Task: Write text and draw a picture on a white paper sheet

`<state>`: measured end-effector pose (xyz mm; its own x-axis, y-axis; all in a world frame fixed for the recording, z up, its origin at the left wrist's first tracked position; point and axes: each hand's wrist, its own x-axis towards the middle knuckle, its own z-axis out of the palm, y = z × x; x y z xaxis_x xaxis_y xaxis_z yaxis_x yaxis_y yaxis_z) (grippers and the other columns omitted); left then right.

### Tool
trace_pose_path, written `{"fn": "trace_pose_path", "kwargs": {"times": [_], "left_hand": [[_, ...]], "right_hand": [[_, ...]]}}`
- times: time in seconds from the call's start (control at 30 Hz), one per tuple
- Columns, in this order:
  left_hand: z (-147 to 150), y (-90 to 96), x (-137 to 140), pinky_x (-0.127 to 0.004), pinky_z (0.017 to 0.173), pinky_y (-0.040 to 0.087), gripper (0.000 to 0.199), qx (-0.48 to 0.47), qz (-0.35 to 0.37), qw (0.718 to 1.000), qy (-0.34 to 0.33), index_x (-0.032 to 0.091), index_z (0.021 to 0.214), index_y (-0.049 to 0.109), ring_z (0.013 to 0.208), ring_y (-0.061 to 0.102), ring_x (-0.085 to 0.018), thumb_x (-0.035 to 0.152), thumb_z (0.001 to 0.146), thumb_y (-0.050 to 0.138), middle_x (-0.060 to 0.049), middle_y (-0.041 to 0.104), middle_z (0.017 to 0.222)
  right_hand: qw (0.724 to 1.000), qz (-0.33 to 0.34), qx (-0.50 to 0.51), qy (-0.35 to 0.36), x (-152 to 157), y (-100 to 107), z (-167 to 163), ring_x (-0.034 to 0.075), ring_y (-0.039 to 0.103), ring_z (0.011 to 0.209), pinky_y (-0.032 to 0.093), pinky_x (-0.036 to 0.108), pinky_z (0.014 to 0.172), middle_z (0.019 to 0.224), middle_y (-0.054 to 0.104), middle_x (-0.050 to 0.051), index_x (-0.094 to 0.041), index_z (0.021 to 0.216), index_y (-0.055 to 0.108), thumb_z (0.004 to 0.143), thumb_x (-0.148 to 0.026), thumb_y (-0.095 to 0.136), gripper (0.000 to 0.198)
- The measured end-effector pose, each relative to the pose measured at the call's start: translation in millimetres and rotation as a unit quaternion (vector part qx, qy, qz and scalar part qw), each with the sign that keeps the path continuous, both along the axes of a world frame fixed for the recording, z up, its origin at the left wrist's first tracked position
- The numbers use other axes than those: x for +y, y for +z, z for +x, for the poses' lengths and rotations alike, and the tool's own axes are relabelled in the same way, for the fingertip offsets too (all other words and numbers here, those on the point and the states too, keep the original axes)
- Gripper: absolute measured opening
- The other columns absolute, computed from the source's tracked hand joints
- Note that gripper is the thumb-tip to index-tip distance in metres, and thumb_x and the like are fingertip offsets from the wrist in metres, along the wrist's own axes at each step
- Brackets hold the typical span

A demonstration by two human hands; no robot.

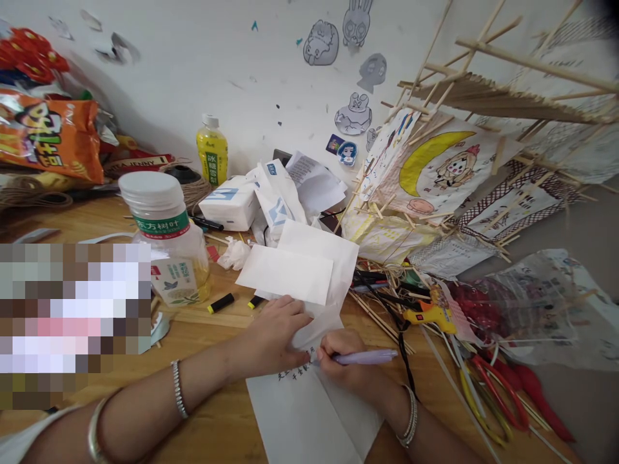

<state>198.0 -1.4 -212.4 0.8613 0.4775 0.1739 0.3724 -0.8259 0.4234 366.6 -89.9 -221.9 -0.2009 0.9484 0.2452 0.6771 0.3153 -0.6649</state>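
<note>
My right hand (343, 354) is closed round a pale purple pen (370, 356), its tip down at a white sheet of paper (309, 419). Dark handwritten characters run across the upper part of that sheet. My left hand (278, 335) lies flat on the paper beside the writing, fingers stretched out and palm down. Just beyond its fingertips is a smaller blank slip (290, 274), which overlaps another white sheet (341, 258). Two black marker caps or short markers with yellow ends, one of them a black piece (221, 303), lie left of my left hand.
A large plastic bottle (167, 238) with yellowish liquid stands at the left. Behind are tissue packs (229, 203) and a yellow drink bottle (213, 151). At right are a stick frame with drawn paper panels (435, 161), a yellow glue gun (428, 316) and red-handled scissors (500, 393).
</note>
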Motion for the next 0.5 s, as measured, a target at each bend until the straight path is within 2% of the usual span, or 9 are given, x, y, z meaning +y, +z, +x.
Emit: {"fn": "trace_pose_path", "kwargs": {"times": [0.2,0.4,0.5], "left_hand": [[0.1,0.1,-0.4,-0.032,0.074,0.034,0.024,-0.002,0.001,1.0,-0.001,0.021,0.082,0.056,0.088,0.047,-0.023,0.038,0.068,0.067,-0.001,0.052,0.087],[0.3,-1.5,0.2,-0.032,0.074,0.034,0.026,0.0,-0.002,1.0,-0.002,0.022,0.086,0.057,0.088,0.047,-0.023,0.037,0.067,0.068,-0.001,0.052,0.088],[0.2,-0.9,0.2,-0.031,0.074,0.034,0.027,0.002,-0.002,1.0,0.002,0.022,0.085,0.057,0.089,0.047,-0.023,0.037,0.066,0.068,-0.001,0.052,0.088]], "right_hand": [[1.0,0.0,-0.008,0.016,0.4,0.6,-0.2,0.01,0.034,0.048,0.026,0.025,0.049,0.05,0.034,-0.005,-0.02,0.051,0.027,0.076,-0.02,0.043,0.03],[1.0,0.01,0.0,0.004,0.8,-4.2,0.7,0.01,0.035,0.048,0.025,0.025,0.049,0.05,0.035,-0.006,-0.02,0.052,0.028,0.075,-0.019,0.044,0.029],[1.0,-0.005,0.018,-0.012,0.6,-5.3,1.8,0.009,0.035,0.048,0.026,0.024,0.048,0.049,0.036,-0.006,-0.02,0.051,0.029,0.075,-0.019,0.046,0.029]]}}
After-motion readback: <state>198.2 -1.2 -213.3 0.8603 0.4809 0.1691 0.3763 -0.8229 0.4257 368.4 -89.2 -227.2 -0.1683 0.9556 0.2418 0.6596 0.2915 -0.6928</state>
